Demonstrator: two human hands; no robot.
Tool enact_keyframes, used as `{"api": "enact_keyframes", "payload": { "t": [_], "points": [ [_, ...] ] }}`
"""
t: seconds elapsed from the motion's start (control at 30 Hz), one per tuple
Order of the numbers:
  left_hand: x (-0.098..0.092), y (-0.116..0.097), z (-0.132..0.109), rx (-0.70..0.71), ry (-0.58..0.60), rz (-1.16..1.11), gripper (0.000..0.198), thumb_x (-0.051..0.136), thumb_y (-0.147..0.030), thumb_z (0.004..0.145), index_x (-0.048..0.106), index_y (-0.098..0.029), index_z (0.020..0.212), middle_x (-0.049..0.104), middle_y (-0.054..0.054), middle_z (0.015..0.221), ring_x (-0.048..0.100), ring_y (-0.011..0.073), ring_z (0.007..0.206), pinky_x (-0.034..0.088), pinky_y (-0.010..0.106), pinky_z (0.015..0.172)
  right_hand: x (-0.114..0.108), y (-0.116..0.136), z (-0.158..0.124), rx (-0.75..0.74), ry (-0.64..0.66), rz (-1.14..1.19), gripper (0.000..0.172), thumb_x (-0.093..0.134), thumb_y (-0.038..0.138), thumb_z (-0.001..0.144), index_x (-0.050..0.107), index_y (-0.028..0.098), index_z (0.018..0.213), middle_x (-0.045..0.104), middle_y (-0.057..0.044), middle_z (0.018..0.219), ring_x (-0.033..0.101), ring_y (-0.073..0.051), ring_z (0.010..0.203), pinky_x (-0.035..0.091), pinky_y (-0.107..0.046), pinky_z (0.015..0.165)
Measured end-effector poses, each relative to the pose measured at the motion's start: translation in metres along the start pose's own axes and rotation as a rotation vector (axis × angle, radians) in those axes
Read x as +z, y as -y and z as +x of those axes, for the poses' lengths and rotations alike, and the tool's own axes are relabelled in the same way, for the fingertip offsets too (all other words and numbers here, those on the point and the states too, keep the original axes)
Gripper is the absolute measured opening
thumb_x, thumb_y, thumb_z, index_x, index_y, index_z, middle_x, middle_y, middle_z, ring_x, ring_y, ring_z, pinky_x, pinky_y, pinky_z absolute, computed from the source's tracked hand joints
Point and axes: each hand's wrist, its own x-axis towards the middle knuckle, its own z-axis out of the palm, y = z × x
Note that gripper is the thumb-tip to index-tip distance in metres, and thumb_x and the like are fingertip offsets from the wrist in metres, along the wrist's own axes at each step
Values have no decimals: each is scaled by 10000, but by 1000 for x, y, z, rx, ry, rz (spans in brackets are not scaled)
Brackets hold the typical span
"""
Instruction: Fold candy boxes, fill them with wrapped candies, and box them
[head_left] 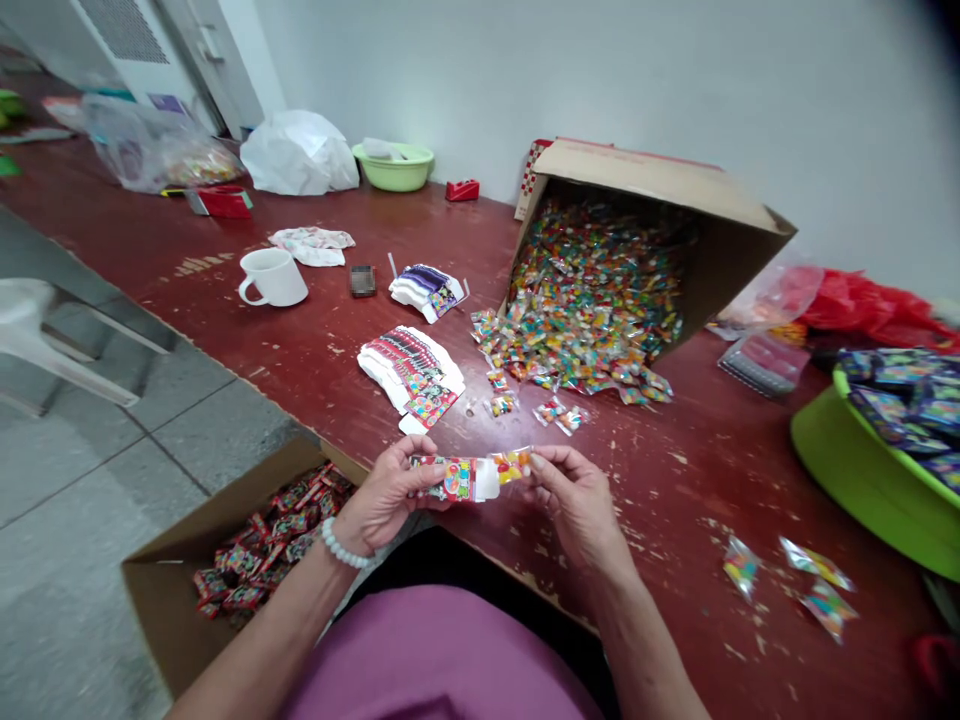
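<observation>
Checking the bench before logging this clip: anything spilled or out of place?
Yes. The cardboard box lies tipped on its side on the red table, with candy sachets fanned out of its mouth across the tabletop. It looks like a spill, though it may be deliberate. A few loose sachets lie apart at right.

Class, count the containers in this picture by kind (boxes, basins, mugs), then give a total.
Cardboard boxes: 2
Green basins: 2
White mugs: 1
Total: 5
</observation>
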Motion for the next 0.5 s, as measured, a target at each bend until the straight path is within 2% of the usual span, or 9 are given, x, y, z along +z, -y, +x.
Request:
{"api": "enact_keyframes", "payload": {
  "t": [0.17, 0.27, 0.33, 0.4, 0.5],
  "points": [
    [-5, 3, 1, -6, -16, -17, 536, 848, -154, 617, 584, -156, 1083, 707, 38, 881, 684, 147, 705, 559, 236, 633, -4, -3, -4, -19, -33, 25, 312, 860, 379, 631, 691, 179, 800, 673, 5, 698, 600, -112, 577, 492, -203, 485],
    [-8, 5, 4, 6, -29, 16, 511, 850, -186, 622, 624, -139, 1078, 719, 74, 987, 688, 159, 762, 553, 257, 696, -10, -8, -3, -45, -52, 12, 303, 843, 390, 652, 684, 187, 811, 680, 5, 720, 599, -118, 581, 488, -218, 498],
    [-10, 7, 7, 56, -59, 80, 464, 843, -228, 639, 651, -141, 1053, 719, 61, 997, 677, 147, 764, 540, 252, 720, -18, -13, -2, -68, -71, -47, 297, 818, 412, 676, 678, 192, 819, 678, 6, 719, 592, -126, 575, 485, -237, 509],
    [-10, 9, 10, 131, -86, 182, 430, 828, -274, 665, 670, -151, 1046, 719, 39, 980, 664, 137, 772, 521, 233, 731, -30, -19, -3, -123, -118, -200, 285, 781, 430, 709, 680, 189, 822, 682, -4, 718, 601, -149, 594, 493, -267, 549],
    [-9, 12, 16, 198, -100, 351, 409, 800, -334, 699, 686, -161, 1053, 723, 32, 976, 652, 148, 815, 500, 216, 736, -52, -27, -6, -254, -253, -636, 231, 705, 416, 776, 700, 197, 852, 709, -32, 773, 642, -203, 710, 506, -331, 687]
  ]
}}
